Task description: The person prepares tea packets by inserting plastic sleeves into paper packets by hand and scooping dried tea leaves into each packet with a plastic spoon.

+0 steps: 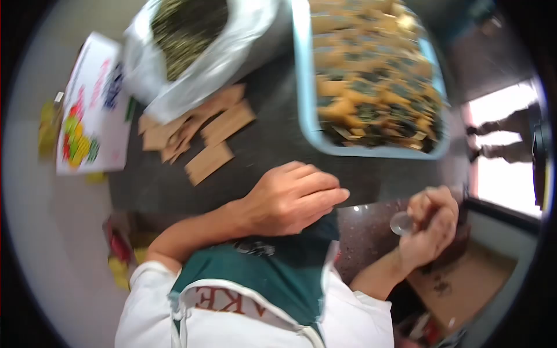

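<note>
While right hand [433, 225] grips clear round thing [398, 223] near front-right corner of table [267, 145], left hand [291, 200] curls by front edge, cannot tell if holding. Brown packets [227, 124] toward left edge.

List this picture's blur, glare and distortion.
Head view: brown packets in the blue tray look smeared, lettering on the white box blurred; head view: bright opening at right blown out to white; head view: wide-angle bowing, black corners.

On counter [272, 133]: tub [371, 152], right, packets [371, 75] inside; bag [139, 75], left, plant matter [180, 49] inside; loose packets [227, 124] before bag. Left of bag: box [96, 104].
</note>
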The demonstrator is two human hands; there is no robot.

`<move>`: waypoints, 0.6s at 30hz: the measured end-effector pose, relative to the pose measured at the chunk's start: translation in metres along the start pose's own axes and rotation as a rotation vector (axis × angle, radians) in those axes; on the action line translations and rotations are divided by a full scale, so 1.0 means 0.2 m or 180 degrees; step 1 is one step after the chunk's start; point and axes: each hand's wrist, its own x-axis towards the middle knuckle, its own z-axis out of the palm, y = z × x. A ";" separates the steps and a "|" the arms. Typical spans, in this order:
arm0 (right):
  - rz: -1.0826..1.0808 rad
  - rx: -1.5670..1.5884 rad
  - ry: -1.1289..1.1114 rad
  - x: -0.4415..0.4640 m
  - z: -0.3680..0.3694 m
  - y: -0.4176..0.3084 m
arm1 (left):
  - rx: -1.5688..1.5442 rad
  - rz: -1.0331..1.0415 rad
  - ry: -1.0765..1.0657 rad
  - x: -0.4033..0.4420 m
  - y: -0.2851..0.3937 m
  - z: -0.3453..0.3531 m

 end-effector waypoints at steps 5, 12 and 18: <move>-0.0236 -0.0336 -0.0723 -0.05 0.43 0.00 | 0.0820 -0.0654 0.0410 -0.29 -0.06 -0.20; 0.0741 -0.0175 -0.1211 -0.08 0.73 0.06 | 0.1938 -0.1788 0.0896 -0.53 -0.29 -0.41; 0.1064 -0.0388 -0.1398 -0.09 0.77 0.10 | 0.2322 -0.1802 0.0530 -0.46 -0.42 -0.40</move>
